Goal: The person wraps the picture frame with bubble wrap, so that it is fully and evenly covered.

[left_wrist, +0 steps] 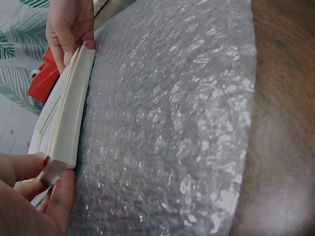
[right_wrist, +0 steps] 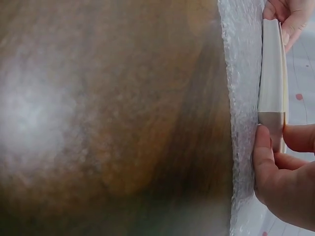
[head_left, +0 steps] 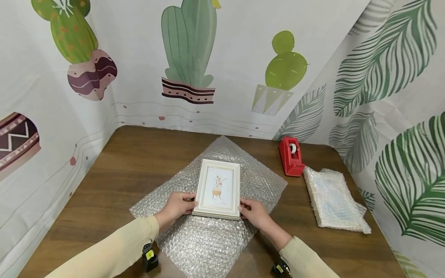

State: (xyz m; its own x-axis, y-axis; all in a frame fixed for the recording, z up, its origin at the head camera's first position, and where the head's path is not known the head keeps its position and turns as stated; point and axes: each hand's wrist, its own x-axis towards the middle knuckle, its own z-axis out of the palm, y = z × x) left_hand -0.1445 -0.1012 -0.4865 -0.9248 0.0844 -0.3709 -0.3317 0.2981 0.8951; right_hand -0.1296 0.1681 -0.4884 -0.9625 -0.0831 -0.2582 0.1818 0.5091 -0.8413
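A white picture frame (head_left: 217, 189) with a small plant print lies face up over a sheet of bubble wrap (head_left: 208, 247) set cornerwise on the table. My left hand (head_left: 176, 206) grips the frame's left edge near the front corner, thumb on top and fingers at the side. On the opposite edge my right hand (head_left: 256, 213) holds it the same way. The left wrist view shows the frame's pale side (left_wrist: 74, 113) close over the bubble wrap, with the left fingertips (left_wrist: 63, 189) low on its corner. From the right wrist, the right thumb (right_wrist: 299, 137) presses the upper edge.
A red tape dispenser (head_left: 291, 157) with a roll of tape stands at the back right of the brown wooden table (head_left: 104, 189). Nearer the right edge lies a flat bundle wrapped in bubble wrap (head_left: 333, 199). Printed cloth (head_left: 236, 69) hangs behind the table.
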